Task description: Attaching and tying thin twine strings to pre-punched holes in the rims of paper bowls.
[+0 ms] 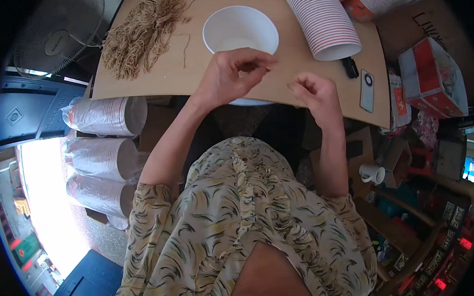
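Over the near edge of the table, my left hand [237,77] is raised in front of a white paper bucket [266,31], its thumb and fingertips pinched together. My right hand [317,94] hovers a little apart to the right, also pinched. Whatever either hand holds is too fine to make out. The white bucket stands open at the table's middle, with a pale inside. To its left lies a tangled heap of tan strings [142,35]. One loose string [187,50] lies between heap and bucket.
A long stack of nested white cups [324,23] lies at the right, near a black marker-like object [350,67] and a flat phone-like thing [367,90]. Bagged cup stacks [106,116] sit below on the left. A fan [60,42] stands far left; a white mug [372,174] is lower right.
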The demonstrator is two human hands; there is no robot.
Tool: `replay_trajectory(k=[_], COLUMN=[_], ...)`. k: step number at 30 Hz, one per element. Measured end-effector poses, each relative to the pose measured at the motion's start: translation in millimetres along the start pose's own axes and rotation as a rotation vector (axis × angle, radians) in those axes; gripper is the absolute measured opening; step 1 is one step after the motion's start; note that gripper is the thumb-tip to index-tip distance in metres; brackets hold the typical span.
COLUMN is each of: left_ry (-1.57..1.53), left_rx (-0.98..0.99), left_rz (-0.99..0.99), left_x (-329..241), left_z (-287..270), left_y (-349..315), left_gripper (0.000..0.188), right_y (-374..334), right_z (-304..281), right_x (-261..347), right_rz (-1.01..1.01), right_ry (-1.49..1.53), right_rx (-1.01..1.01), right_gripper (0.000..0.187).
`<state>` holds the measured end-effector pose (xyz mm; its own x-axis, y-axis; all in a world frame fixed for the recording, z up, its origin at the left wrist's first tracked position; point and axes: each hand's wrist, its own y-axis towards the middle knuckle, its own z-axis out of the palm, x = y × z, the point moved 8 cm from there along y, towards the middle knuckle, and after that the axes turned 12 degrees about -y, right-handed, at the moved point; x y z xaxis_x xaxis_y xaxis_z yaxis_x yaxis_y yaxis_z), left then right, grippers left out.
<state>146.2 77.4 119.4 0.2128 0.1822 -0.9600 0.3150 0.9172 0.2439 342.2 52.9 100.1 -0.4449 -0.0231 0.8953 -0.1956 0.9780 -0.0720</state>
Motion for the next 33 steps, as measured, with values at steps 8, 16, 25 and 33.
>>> replay_trajectory(k=[8, 16, 25, 33], left_ry=[0.519, 0.731, 0.848, 0.755], left_rx=[0.174, 0.0, -0.163, -0.063], left_rz=[0.451, 0.618, 0.446, 0.446], left_x=[-27.6, -30.8, 0.4, -52.1], left_z=[35.8, 28.1, 3.1, -3.2], left_y=[-17.3, -17.8, -8.9, -17.0], left_gripper=[0.023, 0.018, 0.019, 0.051], right_y=[-30.1, -41.7, -68.5, -64.5], right_z=[-2.3, -10.8, -39.6, -50.4], right_x=[6.0, 22.1, 41.3, 18.1], right_rz=[-0.027, -0.15, -0.526, -0.501], right_ry=[0.205, 0.425, 0.86, 1.086], right_rx=[-0.038, -0.069, -0.021, -0.062], right_gripper=[0.012, 0.012, 0.023, 0.021])
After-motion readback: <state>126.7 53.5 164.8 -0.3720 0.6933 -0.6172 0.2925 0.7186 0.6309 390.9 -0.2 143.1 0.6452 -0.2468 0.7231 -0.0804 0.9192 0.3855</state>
